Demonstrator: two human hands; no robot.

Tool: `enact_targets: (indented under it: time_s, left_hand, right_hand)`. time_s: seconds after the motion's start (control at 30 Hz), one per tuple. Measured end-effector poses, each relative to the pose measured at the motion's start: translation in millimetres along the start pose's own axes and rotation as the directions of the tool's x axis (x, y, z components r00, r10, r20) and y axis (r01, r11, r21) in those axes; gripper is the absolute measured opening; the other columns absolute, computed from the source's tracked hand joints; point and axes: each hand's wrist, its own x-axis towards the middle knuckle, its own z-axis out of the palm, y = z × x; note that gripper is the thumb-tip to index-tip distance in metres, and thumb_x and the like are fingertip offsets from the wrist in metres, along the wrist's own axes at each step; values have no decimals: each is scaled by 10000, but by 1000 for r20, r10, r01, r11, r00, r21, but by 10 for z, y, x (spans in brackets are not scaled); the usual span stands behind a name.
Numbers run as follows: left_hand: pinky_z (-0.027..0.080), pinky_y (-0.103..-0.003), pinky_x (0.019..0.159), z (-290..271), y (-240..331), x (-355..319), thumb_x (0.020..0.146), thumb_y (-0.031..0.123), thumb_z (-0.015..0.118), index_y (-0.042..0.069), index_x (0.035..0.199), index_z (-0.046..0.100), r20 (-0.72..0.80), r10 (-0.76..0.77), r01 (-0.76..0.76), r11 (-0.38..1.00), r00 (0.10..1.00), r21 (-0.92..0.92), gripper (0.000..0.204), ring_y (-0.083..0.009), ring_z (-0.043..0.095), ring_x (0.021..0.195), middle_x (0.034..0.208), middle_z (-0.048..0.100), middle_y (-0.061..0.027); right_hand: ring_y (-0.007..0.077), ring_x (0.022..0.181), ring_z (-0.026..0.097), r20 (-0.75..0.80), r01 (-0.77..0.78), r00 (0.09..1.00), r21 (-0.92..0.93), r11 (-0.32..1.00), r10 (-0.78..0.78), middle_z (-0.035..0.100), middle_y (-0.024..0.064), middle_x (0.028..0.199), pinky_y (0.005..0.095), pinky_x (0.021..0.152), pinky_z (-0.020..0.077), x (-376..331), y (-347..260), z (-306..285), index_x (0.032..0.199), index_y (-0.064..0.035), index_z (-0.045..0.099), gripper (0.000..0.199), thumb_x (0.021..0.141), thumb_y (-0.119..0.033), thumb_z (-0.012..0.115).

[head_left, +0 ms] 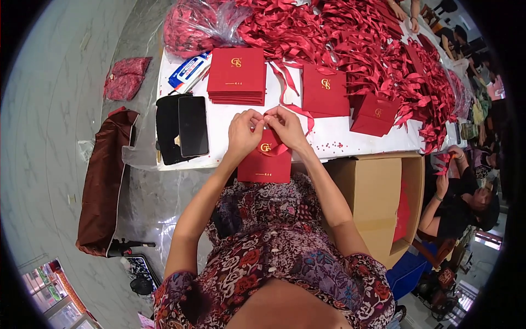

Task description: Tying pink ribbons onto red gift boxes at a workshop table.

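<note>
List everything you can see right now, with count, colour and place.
table: one, white-topped, ahead
bag stack: one, red, left of centre
other front bags: at least two, red, right of the hands
ribbon heap: too tangled to count, red, table's far side
clear plastic bag: one, red contents, far left of table
packet: one, blue and white, beside stack
phone: one, black, table's left
pouch: one, black, beside phone
long cover: one, brown, left of table
open carton: one, brown, right
co-workers: several, dark clothing nearest, far right
near bag: one, red, below the hands
left hand, right hand: two, bare, pinching at near bag's top
</note>
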Motion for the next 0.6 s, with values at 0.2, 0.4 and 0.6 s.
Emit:
enact_targets:
  time_s: [0.2, 0.4, 0.6]
  left_hand:
    - [476, -359, 693, -54, 67, -2, 839, 153, 725, 47, 847, 685, 71, 10, -16, 996, 997, 89, 113, -228, 594, 746, 804, 660, -82]
    - [509, -335, 824, -222, 12, -248, 896, 159, 704, 1, 1257, 542, -15, -20, 19, 1000, 1000, -12, 426, -249, 641, 895, 1037, 656, -126]
    - [509, -323, 928, -382, 57, -520, 926, 153, 680, -9, 1321, 490, 275, -196, 335, 651, 941, -681, 467, -160, 592, 1145, 1227, 630, -129]
  right_hand:
    - [125, 753, 635, 14, 25, 1000, -51, 998, -24, 685, 78, 846, 267, 705, 505, -47, -59, -34, 1000, 13, 648, 166, 942, -142, 637]
    - [174, 703, 670, -142, 92, 985, -71, 993, -102, 643, 115, 816, 301, 646, 519, -134, -67, -85, 1015, 6, 561, 135, 990, -127, 559]
    - [121, 707, 646, -373, 64, 927, 235, 970, 29, 642, 61, 834, 263, 665, 512, 46, 69, -237, 1035, 9, 581, 174, 1015, -162, 553]
